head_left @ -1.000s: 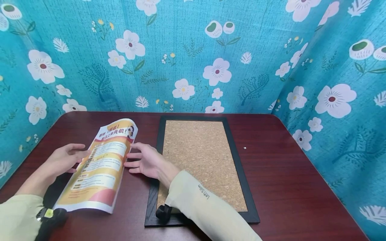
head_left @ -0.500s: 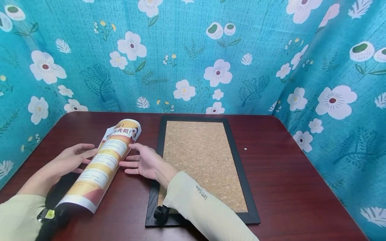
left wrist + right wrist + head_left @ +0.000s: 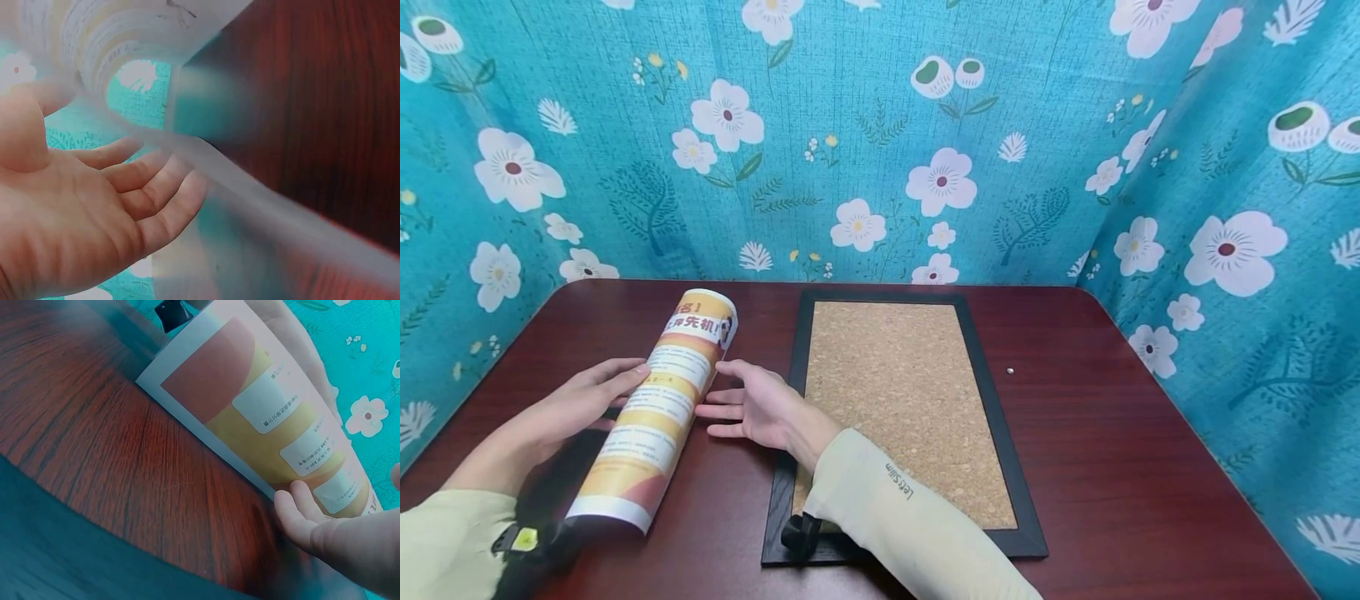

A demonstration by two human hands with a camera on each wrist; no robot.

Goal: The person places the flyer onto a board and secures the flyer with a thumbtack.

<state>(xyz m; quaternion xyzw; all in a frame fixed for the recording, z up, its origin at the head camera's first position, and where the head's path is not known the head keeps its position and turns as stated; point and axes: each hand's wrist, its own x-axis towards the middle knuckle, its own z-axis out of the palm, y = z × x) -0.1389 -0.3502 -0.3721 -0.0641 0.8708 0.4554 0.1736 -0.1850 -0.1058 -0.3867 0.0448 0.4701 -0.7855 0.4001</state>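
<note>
One printed poster (image 3: 662, 408), orange and white with red patches, is curled lengthwise into a hollow tube on the left part of a dark red-brown wooden table (image 3: 1097, 425), slanting away from the wearer; whether its underside touches the wood cannot be told. To its right, well within reach, lies a cork board (image 3: 910, 400) in a black frame (image 3: 988, 400). A blue flowered curtain (image 3: 865, 125) hangs behind. The left hand (image 3: 583, 402) is unclenched, its thumb against the paper's left side and its fingers loosely bent beside it. The right hand (image 3: 763, 408) is also relaxed, fingers fairly straight and touching the opposite side, without gripping. The sheet looks thin and light, probably springy enough to uncurl if let go, perhaps a little slippery, and easily creased. It would likely handle best with light, even pressure along both long sides near the middle; squeezing hard at one spot could dent the tube.
</note>
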